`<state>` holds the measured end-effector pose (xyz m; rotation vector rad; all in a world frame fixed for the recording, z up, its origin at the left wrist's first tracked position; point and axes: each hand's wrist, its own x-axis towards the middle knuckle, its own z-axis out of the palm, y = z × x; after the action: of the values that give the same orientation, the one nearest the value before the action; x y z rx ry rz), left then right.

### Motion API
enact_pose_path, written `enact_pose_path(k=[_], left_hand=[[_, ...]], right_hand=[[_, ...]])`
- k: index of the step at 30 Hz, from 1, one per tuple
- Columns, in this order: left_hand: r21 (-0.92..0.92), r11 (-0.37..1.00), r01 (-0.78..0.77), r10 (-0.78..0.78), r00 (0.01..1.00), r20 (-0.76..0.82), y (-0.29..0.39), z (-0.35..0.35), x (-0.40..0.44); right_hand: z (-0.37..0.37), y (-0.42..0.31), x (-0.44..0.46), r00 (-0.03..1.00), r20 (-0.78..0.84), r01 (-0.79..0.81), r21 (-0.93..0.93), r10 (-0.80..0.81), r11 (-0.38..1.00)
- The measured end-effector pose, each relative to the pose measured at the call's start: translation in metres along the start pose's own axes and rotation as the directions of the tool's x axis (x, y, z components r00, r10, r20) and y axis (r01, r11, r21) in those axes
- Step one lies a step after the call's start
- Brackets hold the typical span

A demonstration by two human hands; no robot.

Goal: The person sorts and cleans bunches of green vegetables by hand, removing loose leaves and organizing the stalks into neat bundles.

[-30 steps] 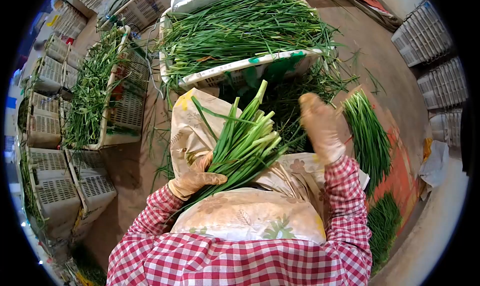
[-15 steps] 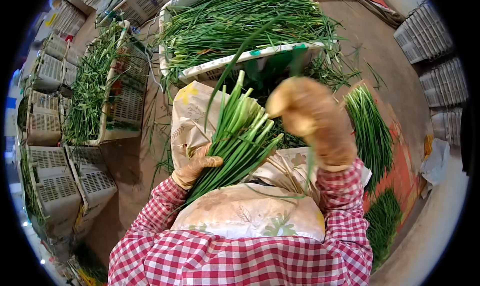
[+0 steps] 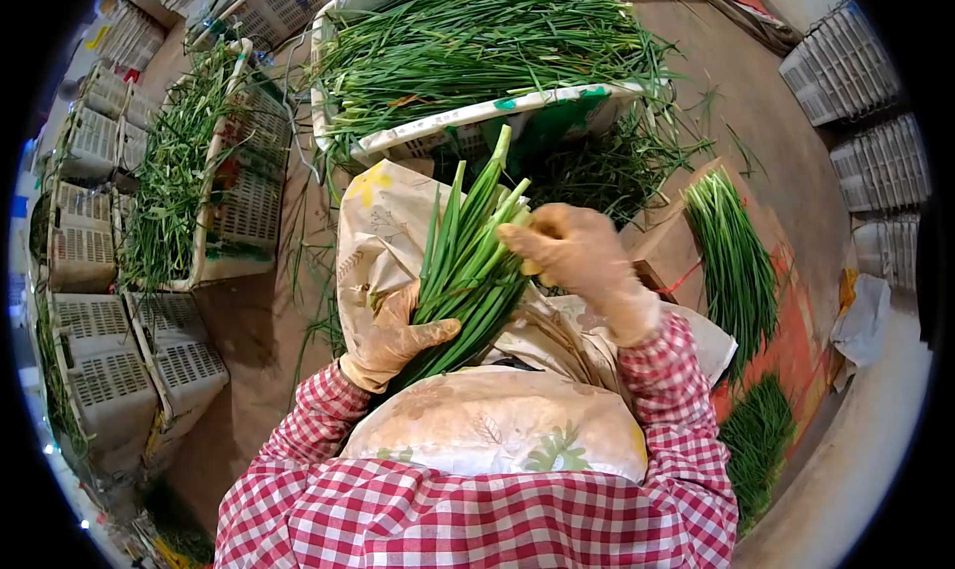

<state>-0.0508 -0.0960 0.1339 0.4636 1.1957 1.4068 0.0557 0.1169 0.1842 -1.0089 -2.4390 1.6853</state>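
Observation:
A bundle of long green stalks point(image 3: 468, 261) lies slanted over my lap, its pale ends pointing up and away from me. My left hand point(image 3: 393, 340), in a tan glove, is wrapped round the lower part of the bundle, thumb across the front. My right hand point(image 3: 572, 256), gloved too, is at the upper right side of the bundle with thumb and fingers pinched together at the pale ends. Its fingertips touch the stalks there. A patterned apron point(image 3: 497, 425) covers my lap beneath.
Ahead stands a white crate point(image 3: 477, 126) heaped with green stalks. Another filled crate point(image 3: 239, 161) is at the left, beside stacked crates point(image 3: 104, 370). A sorted bundle point(image 3: 731, 256) lies at the right, with more greens point(image 3: 758, 435) below it. Crate stacks point(image 3: 841, 67) line the right.
My right hand has moved left and down onto the bundle's pale ends and has closed. The loose long leaf seen in the air half a second ago is gone. My left hand still holds the bundle.

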Motion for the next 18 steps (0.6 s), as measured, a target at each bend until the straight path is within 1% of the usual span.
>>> enact_pose_path(k=[1, 2, 3, 4, 5, 6, 7, 8, 9, 10, 11, 12, 13, 14, 15, 16, 17, 18], left_hand=[[0.002, 1.000, 0.003, -0.003, 1.000, 0.006, 0.001, 0.000, 0.001], [-0.028, 0.999, 0.018, -0.018, 1.000, 0.014, 0.001, -0.002, 0.002], [-0.061, 0.998, 0.031, -0.030, 0.999, 0.016, 0.002, -0.004, 0.001], [-0.045, 0.999, 0.022, -0.019, 0.998, 0.061, -0.006, -0.016, 0.003], [-0.212, 0.971, 0.111, -0.093, 0.991, 0.093, -0.011, -0.025, 0.003], [-0.315, 0.943, 0.109, -0.084, 0.992, 0.092, -0.015, -0.027, 0.001], [-0.412, 0.905, 0.104, -0.071, 0.993, 0.093, -0.018, -0.030, 0.001], [-0.425, 0.899, 0.104, -0.073, 0.993, 0.087, -0.024, -0.041, -0.003], [-0.426, 0.899, 0.097, -0.068, 0.994, 0.085, -0.027, -0.047, -0.004], [-0.341, 0.940, -0.014, 0.017, 1.000, 0.007, -0.029, -0.052, -0.005], [-0.351, 0.931, -0.099, 0.094, 0.995, -0.029, -0.018, -0.042, -0.007], [-0.356, 0.916, -0.183, 0.171, 0.983, -0.064, -0.006, -0.033, -0.009], [-0.356, 0.916, -0.186, 0.175, 0.982, -0.065, -0.010, -0.040, -0.009], [-0.376, 0.926, -0.035, 0.024, 0.999, -0.035, -0.019, -0.051, -0.008], [-0.357, 0.931, -0.082, 0.070, 0.996, -0.047, -0.024, -0.052, -0.005], [-0.337, 0.933, -0.129, 0.116, 0.991, -0.059, -0.029, -0.053, -0.002], [-0.337, 0.932, -0.131, 0.118, 0.991, -0.059, -0.037, -0.061, 0.000], [-0.349, 0.937, -0.018, 0.034, 0.999, 0.038, -0.049, -0.075, 0.003]], right_hand=[[0.007, 0.001, 0.003, 0.999, 0.027, 0.044, 0.037, -0.045, 0.998], [0.006, 0.001, 0.002, 0.999, 0.024, 0.043, 0.036, -0.044, 0.998], [0.003, 0.001, 0.001, 0.997, 0.042, 0.056, 0.138, -0.062, 0.989], [0.001, 0.000, 0.000, 0.994, 0.063, 0.066, 0.239, -0.084, 0.969], [-0.016, -0.008, -0.002, 0.987, 0.045, 0.142, 0.185, -0.153, 0.972], [-0.031, -0.013, -0.006, 0.986, -0.049, 0.166, 0.265, -0.159, 0.950], [-0.048, -0.011, -0.003, 0.976, -0.170, 0.197, 0.422, -0.137, 0.885], [-0.069, -0.006, -0.001, 0.944, -0.275, 0.304, 0.523, -0.180, 0.796], [-0.092, -0.012, -0.004, 0.884, -0.454, 0.325, 0.431, -0.109, 0.842], [-0.124, 0.003, 0.000, 0.829, -0.531, 0.369, 0.280, -0.178, 0.886], [-0.158, 0.020, 0.005, 0.765, -0.592, 0.398, 0.122, -0.255, 0.910], [-0.183, 0.034, 0.010, 0.677, -0.700, 0.394, 0.084, -0.227, 0.915], [-0.194, 0.045, 0.015, 0.571, -0.797, 0.385, 0.049, -0.197, 0.921], [-0.186, 0.054, 0.019, 0.570, -0.797, 0.387, 0.047, -0.199, 0.921], [-0.173, 0.063, 0.023, 0.450, -0.801, 0.031, -0.428, -0.395, 0.903], [-0.161, 0.070, 0.026, 0.408, -0.694, -0.375, -0.720, -0.593, 0.584], [-0.133, 0.064, 0.023, 0.521, -0.668, -0.195, -0.699, -0.531, 0.688], [-0.094, 0.050, 0.018, 0.628, -0.614, -0.021, -0.628, -0.478, 0.778]])
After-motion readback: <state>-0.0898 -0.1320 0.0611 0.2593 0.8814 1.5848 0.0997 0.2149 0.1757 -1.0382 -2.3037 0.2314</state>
